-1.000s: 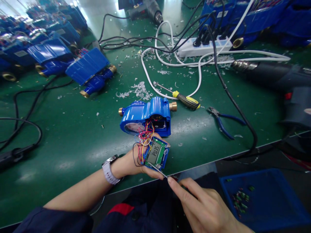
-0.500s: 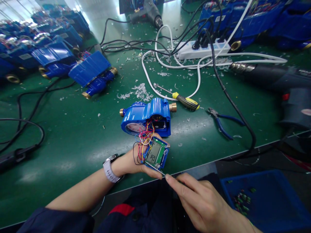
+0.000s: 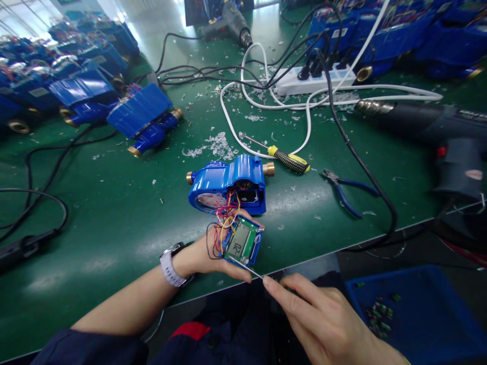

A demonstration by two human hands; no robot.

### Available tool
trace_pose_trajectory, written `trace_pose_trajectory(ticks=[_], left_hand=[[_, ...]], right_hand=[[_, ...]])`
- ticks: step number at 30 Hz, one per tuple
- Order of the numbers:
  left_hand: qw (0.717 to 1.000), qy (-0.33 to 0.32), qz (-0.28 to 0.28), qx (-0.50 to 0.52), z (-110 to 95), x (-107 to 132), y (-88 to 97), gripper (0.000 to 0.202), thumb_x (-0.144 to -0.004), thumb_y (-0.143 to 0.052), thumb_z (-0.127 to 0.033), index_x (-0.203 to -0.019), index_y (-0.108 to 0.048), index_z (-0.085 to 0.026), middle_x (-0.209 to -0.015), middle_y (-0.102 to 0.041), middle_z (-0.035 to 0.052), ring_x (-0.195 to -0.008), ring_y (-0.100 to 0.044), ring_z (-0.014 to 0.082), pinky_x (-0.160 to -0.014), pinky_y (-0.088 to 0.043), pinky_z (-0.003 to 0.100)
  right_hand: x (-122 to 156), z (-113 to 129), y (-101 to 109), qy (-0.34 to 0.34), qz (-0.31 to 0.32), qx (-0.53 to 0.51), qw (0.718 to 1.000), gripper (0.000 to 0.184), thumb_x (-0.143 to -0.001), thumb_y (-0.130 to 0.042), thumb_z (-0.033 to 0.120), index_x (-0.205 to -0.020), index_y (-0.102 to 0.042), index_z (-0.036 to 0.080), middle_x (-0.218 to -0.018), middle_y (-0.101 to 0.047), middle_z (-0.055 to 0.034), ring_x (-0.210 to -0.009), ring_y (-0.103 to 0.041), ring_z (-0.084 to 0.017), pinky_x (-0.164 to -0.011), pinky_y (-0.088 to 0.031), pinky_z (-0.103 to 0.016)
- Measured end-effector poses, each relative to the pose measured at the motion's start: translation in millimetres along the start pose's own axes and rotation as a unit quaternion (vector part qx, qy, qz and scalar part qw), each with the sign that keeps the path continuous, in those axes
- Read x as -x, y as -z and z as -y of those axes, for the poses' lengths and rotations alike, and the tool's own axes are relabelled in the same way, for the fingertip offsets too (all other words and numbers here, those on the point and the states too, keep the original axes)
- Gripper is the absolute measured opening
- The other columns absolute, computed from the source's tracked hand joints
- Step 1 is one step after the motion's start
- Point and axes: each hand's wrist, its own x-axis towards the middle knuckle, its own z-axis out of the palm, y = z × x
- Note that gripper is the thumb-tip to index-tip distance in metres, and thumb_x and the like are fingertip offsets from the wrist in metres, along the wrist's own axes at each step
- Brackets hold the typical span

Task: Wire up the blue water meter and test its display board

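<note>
My left hand (image 3: 207, 258) is closed around the edges of a display module (image 3: 242, 244), a green circuit board with a grey LCD in a blue frame. Red, yellow, black and white wires (image 3: 225, 223) run from it to a blue water meter (image 3: 228, 182) lying just beyond, its housing uncovered and brass ends showing. In my right hand (image 3: 317, 309) is a thin screwdriver (image 3: 251, 270); its handle is hidden in my fingers. The metal tip reaches the module's near left corner; whether it touches a screw I cannot tell.
Beyond the meter lie a yellow-black screwdriver (image 3: 289, 158) and blue-handled cutters (image 3: 344, 192). A heat gun (image 3: 418, 121) rests at right, near a white power strip (image 3: 315, 80) and tangled cables. More blue meters (image 3: 140, 114) crowd the left. A blue bin (image 3: 426, 314) sits below the table edge.
My right hand has drawn slightly right, and more of the screwdriver's shaft shows. My left hand keeps its hold on the display module. The whole view has shifted a little.
</note>
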Motion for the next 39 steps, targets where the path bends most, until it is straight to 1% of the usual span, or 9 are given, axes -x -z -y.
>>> trace_pose_trajectory(ticks=[4, 10, 16, 19, 23, 28, 34, 37, 39], left_hand=[[1.000, 0.002, 0.016, -0.018, -5, -1, 0.3, 0.088, -0.050, -0.092, -0.028, -0.127, -0.049, -0.024, -0.128, -0.057, 0.0121, -0.116, -0.057, 0.0284, -0.103, -0.042, 0.044], [0.999, 0.006, 0.030, -0.015, -9, -1, 1.2, 0.088, -0.052, -0.091, -0.027, -0.129, -0.048, -0.024, -0.129, -0.056, 0.0124, -0.115, -0.057, 0.0276, -0.102, -0.044, 0.042], [1.000, 0.004, 0.025, 0.000, -8, 0, -0.2, 0.087, -0.055, -0.090, -0.028, -0.130, -0.046, -0.024, -0.129, -0.055, 0.0126, -0.114, -0.057, 0.0280, -0.101, -0.044, 0.042], [0.999, -0.006, 0.036, -0.011, -11, 0, -0.6, 0.086, -0.056, -0.089, -0.026, -0.130, -0.045, -0.024, -0.129, -0.055, 0.0125, -0.116, -0.056, 0.0285, -0.103, -0.042, 0.042], [1.000, 0.000, 0.027, -0.005, -10, 0, 0.0, 0.085, -0.054, -0.090, -0.026, -0.128, -0.048, -0.022, -0.129, -0.055, 0.0131, -0.117, -0.056, 0.0291, -0.104, -0.041, 0.043], [0.999, 0.018, 0.029, 0.014, -5, 2, 1.4, 0.087, -0.054, -0.090, -0.026, -0.130, -0.048, -0.024, -0.132, -0.054, 0.0131, -0.119, -0.055, 0.0303, -0.107, -0.038, 0.044], [0.999, 0.017, 0.048, -0.010, -10, 1, 1.1, 0.088, -0.055, -0.089, -0.020, -0.130, -0.044, -0.024, -0.133, -0.053, 0.0131, -0.122, -0.053, 0.0301, -0.108, -0.036, 0.045], [0.999, 0.011, 0.042, -0.011, -12, 0, 0.4, 0.089, -0.056, -0.089, -0.020, -0.131, -0.041, -0.025, -0.131, -0.055, 0.0129, -0.120, -0.054, 0.0292, -0.107, -0.038, 0.045], [0.999, 0.006, 0.038, -0.012, -13, -1, 0.1, 0.086, -0.056, -0.088, -0.022, -0.129, -0.042, -0.024, -0.130, -0.055, 0.0130, -0.118, -0.056, 0.0290, -0.105, -0.041, 0.044]], right_hand=[[-3, 2, -2, -0.014, -0.004, -0.008, 1.000, 0.046, -0.091, -0.036, 0.006, -0.134, -0.052, 0.010, -0.102, -0.066, -0.0130, -0.080, -0.068, -0.016, -0.061, -0.058, -0.023], [-6, 1, 0, -0.005, 0.010, -0.022, 1.000, 0.046, -0.090, -0.036, 0.005, -0.132, -0.053, 0.011, -0.098, -0.067, -0.0108, -0.076, -0.068, -0.017, -0.053, -0.056, -0.023], [-6, 5, 1, -0.022, 0.012, -0.017, 1.000, 0.048, -0.088, -0.038, 0.004, -0.133, -0.054, 0.011, -0.103, -0.067, -0.0117, -0.078, -0.069, -0.015, -0.059, -0.058, -0.022], [-6, 7, 1, -0.015, 0.010, -0.015, 1.000, 0.049, -0.087, -0.038, 0.004, -0.132, -0.055, 0.010, -0.099, -0.068, -0.0117, -0.075, -0.069, -0.015, -0.057, -0.058, -0.020], [-4, 6, 1, -0.002, 0.000, -0.017, 1.000, 0.047, -0.086, -0.037, 0.002, -0.129, -0.057, 0.006, -0.095, -0.068, -0.0126, -0.069, -0.069, -0.014, -0.055, -0.057, -0.018], [-5, 7, 0, 0.000, 0.000, -0.004, 1.000, 0.046, -0.087, -0.036, 0.002, -0.128, -0.057, 0.004, -0.093, -0.068, -0.0127, -0.066, -0.068, -0.014, -0.055, -0.058, -0.018], [-8, 9, 3, 0.005, -0.004, 0.017, 1.000, 0.047, -0.087, -0.034, 0.003, -0.127, -0.058, 0.005, -0.091, -0.068, -0.0119, -0.062, -0.068, -0.014, -0.051, -0.057, -0.019], [-7, 8, 3, 0.019, -0.004, 0.061, 0.998, 0.047, -0.087, -0.033, 0.004, -0.125, -0.060, 0.006, -0.089, -0.069, -0.0112, -0.057, -0.067, -0.014, -0.047, -0.055, -0.020], [-6, 8, 3, 0.032, -0.013, 0.098, 0.995, 0.047, -0.087, -0.032, 0.003, -0.123, -0.062, 0.008, -0.086, -0.070, -0.0102, -0.053, -0.066, -0.014, -0.044, -0.054, -0.021]])
